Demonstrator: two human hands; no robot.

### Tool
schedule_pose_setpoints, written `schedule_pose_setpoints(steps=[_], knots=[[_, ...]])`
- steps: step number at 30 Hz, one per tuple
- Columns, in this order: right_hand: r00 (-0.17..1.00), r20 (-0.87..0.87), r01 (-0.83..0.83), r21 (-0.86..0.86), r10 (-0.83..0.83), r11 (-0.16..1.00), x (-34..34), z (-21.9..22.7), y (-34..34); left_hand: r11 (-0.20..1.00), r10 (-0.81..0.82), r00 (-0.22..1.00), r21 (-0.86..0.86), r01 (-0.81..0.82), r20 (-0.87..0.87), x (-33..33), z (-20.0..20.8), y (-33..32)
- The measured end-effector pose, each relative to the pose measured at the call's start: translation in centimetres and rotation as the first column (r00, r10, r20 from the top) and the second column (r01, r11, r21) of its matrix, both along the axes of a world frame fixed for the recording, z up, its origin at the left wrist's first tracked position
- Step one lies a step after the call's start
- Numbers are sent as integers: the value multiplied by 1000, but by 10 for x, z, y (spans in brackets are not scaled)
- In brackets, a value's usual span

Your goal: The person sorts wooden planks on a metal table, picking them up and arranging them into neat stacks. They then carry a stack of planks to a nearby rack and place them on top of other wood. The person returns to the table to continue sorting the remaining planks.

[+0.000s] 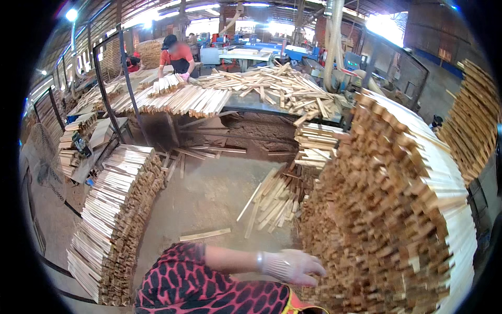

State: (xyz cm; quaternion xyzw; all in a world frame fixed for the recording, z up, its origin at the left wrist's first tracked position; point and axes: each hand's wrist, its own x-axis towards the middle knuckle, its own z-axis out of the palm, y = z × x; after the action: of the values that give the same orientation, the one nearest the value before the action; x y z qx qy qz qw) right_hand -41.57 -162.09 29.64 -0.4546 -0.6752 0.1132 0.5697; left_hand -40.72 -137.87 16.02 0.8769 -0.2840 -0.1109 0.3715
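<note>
My left hand [293,266], in a pale, thin glove, reaches across my body to the right. Its fingers are stretched out and slightly apart, with nothing seen in them. The fingertips are close to the lower left side of a tall stack of wooden strips [376,209], whose cut ends face me; whether they touch it I cannot tell. A black and pink patterned sleeve [183,267] covers the upper part of that arm. My right hand does not show.
A lower stack of strips [112,209] stands at the left. Loose strips [274,201] lie on the floor, one strip [205,234] apart from them. Farther off, a worktable [251,100] bears jumbled strips, and a person [178,60] in orange works behind it.
</note>
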Motion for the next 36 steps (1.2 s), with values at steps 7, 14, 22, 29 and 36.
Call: schedule_pose_setpoints(steps=[7,14,22,29,36], knots=[[972,-163,-184,-71,171,980,67,5,232,893,373,831,-83,-442,-412,-12,-58,221],[949,-244,-236,-128,200,963,157,-11,390,832,507,749,17,-554,-427,26,-54,338],[908,-217,-359,38,359,932,287,-11,479,660,576,614,-136,-739,-539,141,-108,398],[816,-294,-503,60,497,862,353,-42,527,386,793,399,-127,-914,-460,170,-115,421],[775,-262,-568,111,576,815,418,-60,632,545,730,529,-98,-832,-432,254,-180,516]])
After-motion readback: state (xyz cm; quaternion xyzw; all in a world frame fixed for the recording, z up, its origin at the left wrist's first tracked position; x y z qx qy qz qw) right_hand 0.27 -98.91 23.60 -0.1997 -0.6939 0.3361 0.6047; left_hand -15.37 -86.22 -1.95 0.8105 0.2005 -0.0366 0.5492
